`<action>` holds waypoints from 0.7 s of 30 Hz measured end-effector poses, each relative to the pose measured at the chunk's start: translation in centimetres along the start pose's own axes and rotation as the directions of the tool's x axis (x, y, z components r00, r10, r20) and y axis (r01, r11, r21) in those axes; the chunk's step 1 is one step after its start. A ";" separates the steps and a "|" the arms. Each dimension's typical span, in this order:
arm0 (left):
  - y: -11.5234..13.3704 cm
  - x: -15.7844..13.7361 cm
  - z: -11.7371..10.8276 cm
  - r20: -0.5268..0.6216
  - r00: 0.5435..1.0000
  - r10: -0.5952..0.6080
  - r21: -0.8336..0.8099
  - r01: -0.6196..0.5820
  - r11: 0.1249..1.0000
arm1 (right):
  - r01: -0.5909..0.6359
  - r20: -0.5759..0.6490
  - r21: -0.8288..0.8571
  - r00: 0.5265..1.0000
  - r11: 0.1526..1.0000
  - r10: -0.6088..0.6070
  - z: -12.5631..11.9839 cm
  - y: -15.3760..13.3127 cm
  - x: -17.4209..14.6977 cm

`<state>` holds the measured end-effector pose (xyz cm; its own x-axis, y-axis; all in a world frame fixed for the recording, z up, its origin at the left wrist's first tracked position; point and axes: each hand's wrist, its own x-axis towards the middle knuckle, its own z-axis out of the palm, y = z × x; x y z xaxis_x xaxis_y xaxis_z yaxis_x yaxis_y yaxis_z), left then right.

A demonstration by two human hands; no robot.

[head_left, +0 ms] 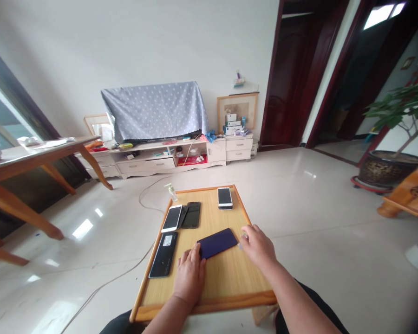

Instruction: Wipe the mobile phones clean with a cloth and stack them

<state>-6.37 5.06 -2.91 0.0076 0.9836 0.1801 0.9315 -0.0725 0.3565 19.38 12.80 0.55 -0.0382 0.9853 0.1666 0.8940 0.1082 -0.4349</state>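
A dark blue smartphone (218,243) lies aslant on the small wooden table, its plain face up. My left hand (190,274) grips its left end, fingertips on the top edge and thumb at the lower side. Just off the phone's right end, my right hand (258,247) is closed in a pinch. A small, pale, see-through thing (240,246) shows under those fingers, too small to name. Left of the phone lie a black phone (163,255) with a white label, a white phone (172,218) and dark phones (191,215) partly overlapping.
A white-framed phone (225,197) rests on another at the table's far right. A pump bottle (172,192) stands by the far left corner. The wooden table (244,297) has a raised rim. A cable (114,277) runs over the floor at left; a potted plant (386,169) stands right.
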 end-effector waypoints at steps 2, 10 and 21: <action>-0.1 0.0 -0.4 0.004 1.000 -0.023 -0.012 0.023 1.000 | 0.068 -0.004 0.046 0.998 0.997 -0.068 0.0 -0.9 -0.2; 0.1 -0.7 -3.1 0.008 1.000 -0.024 -0.069 0.024 0.997 | 0.364 0.347 0.038 0.869 0.931 -0.354 1.6 -4.8 1.1; -1.5 -1.2 -4.0 0.045 0.995 -0.093 -0.156 0.099 0.983 | 0.575 0.543 0.019 0.681 0.818 -0.491 2.4 -8.1 4.0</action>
<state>-9.26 3.33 0.03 -0.0630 0.9925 0.1046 0.8593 0.0006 0.5114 10.95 16.20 2.65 -0.7077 0.6896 -0.1539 0.7008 0.6574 -0.2770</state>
